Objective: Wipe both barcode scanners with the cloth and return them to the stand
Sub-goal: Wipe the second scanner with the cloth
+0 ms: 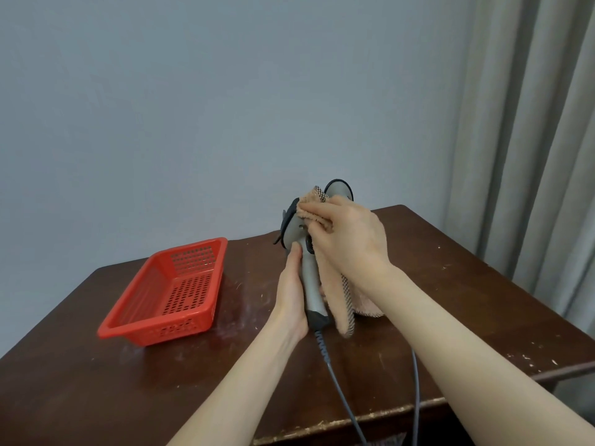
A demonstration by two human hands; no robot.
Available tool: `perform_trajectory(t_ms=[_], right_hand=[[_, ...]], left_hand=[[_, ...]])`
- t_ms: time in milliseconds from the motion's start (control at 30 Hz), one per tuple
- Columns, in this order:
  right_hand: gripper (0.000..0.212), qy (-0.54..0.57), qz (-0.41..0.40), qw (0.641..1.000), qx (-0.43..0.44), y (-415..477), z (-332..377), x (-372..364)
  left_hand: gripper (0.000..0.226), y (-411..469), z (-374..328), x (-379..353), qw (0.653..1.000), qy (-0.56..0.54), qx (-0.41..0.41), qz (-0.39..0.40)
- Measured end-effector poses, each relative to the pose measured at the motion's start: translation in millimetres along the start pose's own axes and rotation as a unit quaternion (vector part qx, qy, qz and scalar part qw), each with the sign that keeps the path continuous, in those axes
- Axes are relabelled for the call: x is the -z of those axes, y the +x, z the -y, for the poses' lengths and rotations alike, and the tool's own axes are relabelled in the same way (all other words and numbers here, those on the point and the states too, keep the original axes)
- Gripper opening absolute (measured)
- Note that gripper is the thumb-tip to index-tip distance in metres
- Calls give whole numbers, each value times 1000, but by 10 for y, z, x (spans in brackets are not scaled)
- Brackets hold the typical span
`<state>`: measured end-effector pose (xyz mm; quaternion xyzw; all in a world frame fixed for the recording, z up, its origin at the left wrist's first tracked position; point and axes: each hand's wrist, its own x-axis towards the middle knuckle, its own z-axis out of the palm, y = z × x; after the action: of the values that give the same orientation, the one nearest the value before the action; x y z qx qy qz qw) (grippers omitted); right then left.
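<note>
right, the left hand (291,291) is wrapped round the grey handle of the near scanner (310,284), thumb up along the grip, holding it above the table (96,381). its long axis runs close to upright, with the cable end down towards the person and the head up, tipped leftward. the right hand (347,239) comes over from the right with the cloth (335,291) bunched under curled fingers and pressed on top of the head. the rest of the cloth hangs beside the handle. so the wiping hand sits above and right of the holding hand, both on the same scanner.

behind the right hand pokes the head of the second scanner (338,189), grey with a dark rim. what it rests in is hidden, and i can't make out a stand. the red basket (161,331) lies well off to the left, apart from everything.

two cables (341,391) trail off the table's near edge, one from the held handle. i'd guess they could snag when this scanner turns or goes back. open tabletop lies left and near. the far and right edges run close by the second scanner, so there's less room there.
</note>
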<state>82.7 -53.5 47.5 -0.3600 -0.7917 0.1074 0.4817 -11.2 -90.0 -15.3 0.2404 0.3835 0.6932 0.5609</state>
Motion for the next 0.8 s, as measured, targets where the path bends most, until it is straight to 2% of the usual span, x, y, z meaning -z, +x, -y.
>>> perform_trajectory(t_ms=[167, 367, 533, 700, 800], right_hand=[[30, -83, 11, 996, -31, 50, -114, 105], [30, -77, -1, 995, -62, 26, -96, 80], [25, -14, 27, 996, -79, 26, -68, 61], [29, 147, 43, 985, -84, 20, 47, 31], [30, 100, 40, 992, -71, 3, 37, 49]], left_hand=[[49, 21, -31, 38, 998, 41, 5, -49], [50, 31, 0, 63, 997, 63, -2, -53], [51, 35, 15, 95, 997, 67, 0, -47], [56, 65, 37, 127, 997, 69, 5, -17], [58, 66, 29, 136, 997, 73, 8, -17]])
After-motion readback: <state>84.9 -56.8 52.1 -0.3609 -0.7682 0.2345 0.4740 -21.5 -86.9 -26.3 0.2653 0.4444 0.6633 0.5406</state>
